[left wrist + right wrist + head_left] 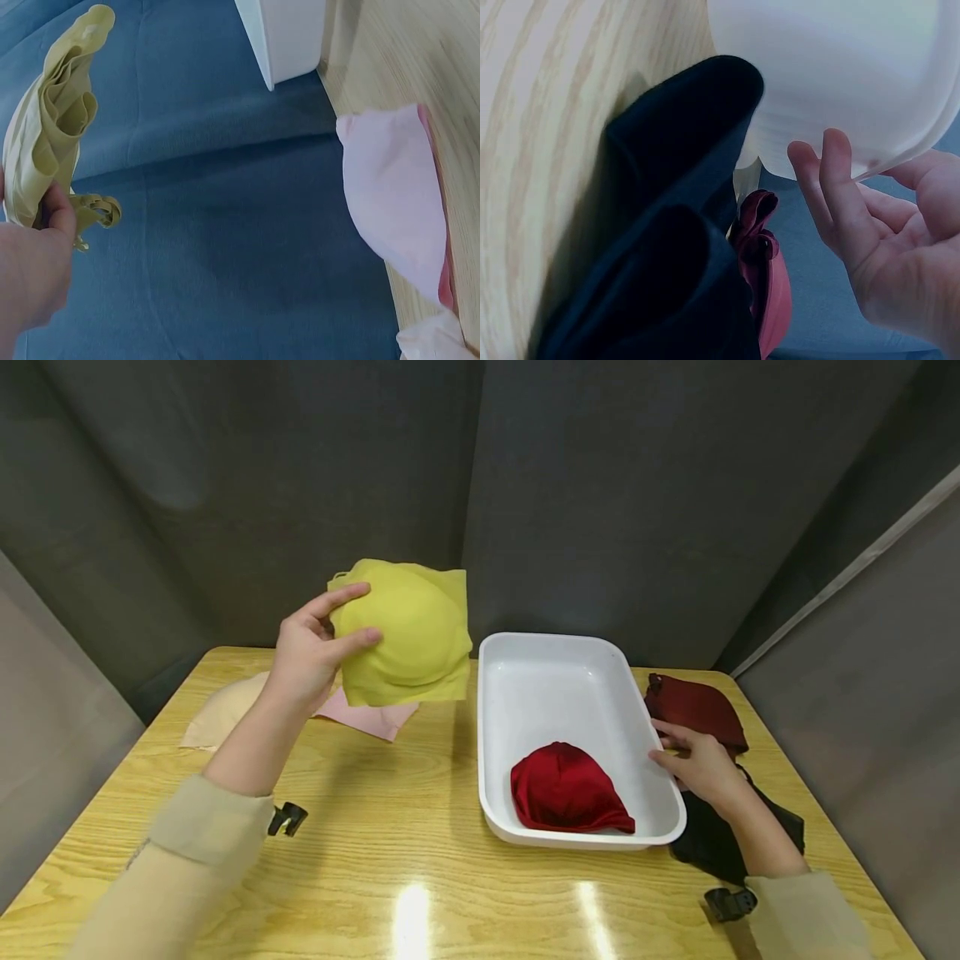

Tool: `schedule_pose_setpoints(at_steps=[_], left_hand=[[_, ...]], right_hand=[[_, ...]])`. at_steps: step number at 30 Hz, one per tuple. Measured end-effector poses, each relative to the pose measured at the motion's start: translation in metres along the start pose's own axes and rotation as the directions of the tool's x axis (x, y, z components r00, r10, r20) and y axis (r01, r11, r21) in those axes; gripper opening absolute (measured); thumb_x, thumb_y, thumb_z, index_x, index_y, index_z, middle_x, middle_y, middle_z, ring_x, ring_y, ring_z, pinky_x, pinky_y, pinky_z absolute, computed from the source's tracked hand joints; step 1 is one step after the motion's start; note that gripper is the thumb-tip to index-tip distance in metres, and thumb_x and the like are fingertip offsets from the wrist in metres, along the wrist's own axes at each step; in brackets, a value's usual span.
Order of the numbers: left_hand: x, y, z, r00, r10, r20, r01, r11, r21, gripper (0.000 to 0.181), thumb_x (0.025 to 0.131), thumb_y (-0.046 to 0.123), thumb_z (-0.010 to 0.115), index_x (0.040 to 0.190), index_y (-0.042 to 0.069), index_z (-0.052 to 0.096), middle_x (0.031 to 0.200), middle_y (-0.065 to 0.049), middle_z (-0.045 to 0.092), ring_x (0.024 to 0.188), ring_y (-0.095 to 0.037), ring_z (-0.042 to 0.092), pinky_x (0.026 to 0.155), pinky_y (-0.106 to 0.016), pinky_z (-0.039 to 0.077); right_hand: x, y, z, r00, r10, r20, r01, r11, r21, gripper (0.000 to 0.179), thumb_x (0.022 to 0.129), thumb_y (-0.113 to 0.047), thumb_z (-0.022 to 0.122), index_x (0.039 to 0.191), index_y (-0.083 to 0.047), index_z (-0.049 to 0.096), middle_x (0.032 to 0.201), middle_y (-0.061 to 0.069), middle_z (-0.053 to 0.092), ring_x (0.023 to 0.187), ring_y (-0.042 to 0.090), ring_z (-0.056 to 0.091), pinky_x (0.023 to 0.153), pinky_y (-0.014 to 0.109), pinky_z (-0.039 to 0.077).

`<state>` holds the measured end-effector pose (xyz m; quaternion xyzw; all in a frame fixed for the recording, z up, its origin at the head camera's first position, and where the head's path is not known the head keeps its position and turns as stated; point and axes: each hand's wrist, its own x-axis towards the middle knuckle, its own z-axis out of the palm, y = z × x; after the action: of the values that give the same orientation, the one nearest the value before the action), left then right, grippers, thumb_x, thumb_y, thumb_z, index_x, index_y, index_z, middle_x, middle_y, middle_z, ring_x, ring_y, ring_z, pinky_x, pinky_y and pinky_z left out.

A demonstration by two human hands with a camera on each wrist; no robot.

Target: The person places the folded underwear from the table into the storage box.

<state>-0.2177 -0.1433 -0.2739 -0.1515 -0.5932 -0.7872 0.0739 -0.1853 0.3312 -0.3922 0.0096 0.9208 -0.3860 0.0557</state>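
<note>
My left hand (307, 647) holds a folded yellow bra (412, 627) up above the back left of the table, thumb on the cup's face. From the side, in the left wrist view, the bra's folded layers (64, 112) and a looped strap (101, 210) show. At the right rim of a white plastic tray (547, 693), my right hand (705, 768) grips the edge, with fingers (838, 165) against the outer wall. Inside the tray, toward its near end, lies a shiny red folded bra (566, 789).
Left of the tray, a pink bra (371, 722) and a beige bra (225, 710) lie on the wooden table (360, 877), partly behind the left arm. Right of it are a dark red bra (697, 710) and a black bra (705, 839). Grey curtains (600, 510) stand behind.
</note>
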Motion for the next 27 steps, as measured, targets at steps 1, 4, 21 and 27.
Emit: schedule_pose_setpoints(at_steps=[1, 4, 21, 27], left_hand=[[0.001, -0.001, 0.002, 1.0, 0.001, 0.003, -0.001, 1.0, -0.009, 0.05, 0.076, -0.008, 0.072, 0.123, 0.006, 0.061, 0.128, -0.008, 0.049, 0.106, -0.019, 0.055, 0.081, -0.023, 0.054], [0.004, -0.006, 0.008, 1.0, -0.001, 0.007, 0.001, 1.0, -0.015, 0.05, 0.076, -0.007, 0.073, 0.123, 0.007, 0.062, 0.128, -0.007, 0.049, 0.104, -0.018, 0.055, 0.08, -0.023, 0.054], [0.017, -0.027, 0.042, 1.0, -0.024, -0.004, 0.023, 0.999, -0.041, 0.051, 0.075, -0.006, 0.074, 0.122, 0.008, 0.062, 0.127, -0.007, 0.051, 0.101, -0.019, 0.056, 0.079, -0.024, 0.054], [0.019, -0.042, 0.055, 0.999, -0.04, 0.033, 0.042, 0.998, -0.051, 0.05, 0.078, -0.01, 0.07, 0.124, 0.007, 0.06, 0.126, -0.006, 0.052, 0.099, -0.018, 0.057, 0.077, -0.025, 0.055]], right_hand=[[0.0, 0.0, 0.0, 1.0, 0.0, -0.001, 0.0, 1.0, -0.002, 0.062, 0.091, -0.017, 0.063, 0.144, -0.002, 0.035, 0.117, 0.028, 0.054, 0.092, 0.034, 0.065, 0.066, 0.042, 0.058], [0.0, 0.0, 0.0, 1.0, -0.004, -0.002, 0.004, 1.0, -0.003, 0.062, 0.091, -0.017, 0.063, 0.144, -0.002, 0.035, 0.117, 0.028, 0.055, 0.091, 0.033, 0.065, 0.065, 0.042, 0.058], [0.0, 0.001, -0.002, 1.0, -0.013, 0.014, 0.013, 1.0, 0.001, 0.062, 0.091, -0.019, 0.063, 0.144, -0.002, 0.035, 0.117, 0.028, 0.055, 0.091, 0.031, 0.065, 0.066, 0.042, 0.058], [0.0, 0.001, -0.003, 1.0, -0.017, 0.017, 0.017, 1.0, -0.003, 0.062, 0.092, -0.019, 0.063, 0.144, -0.002, 0.035, 0.117, 0.028, 0.055, 0.091, 0.032, 0.065, 0.067, 0.042, 0.058]])
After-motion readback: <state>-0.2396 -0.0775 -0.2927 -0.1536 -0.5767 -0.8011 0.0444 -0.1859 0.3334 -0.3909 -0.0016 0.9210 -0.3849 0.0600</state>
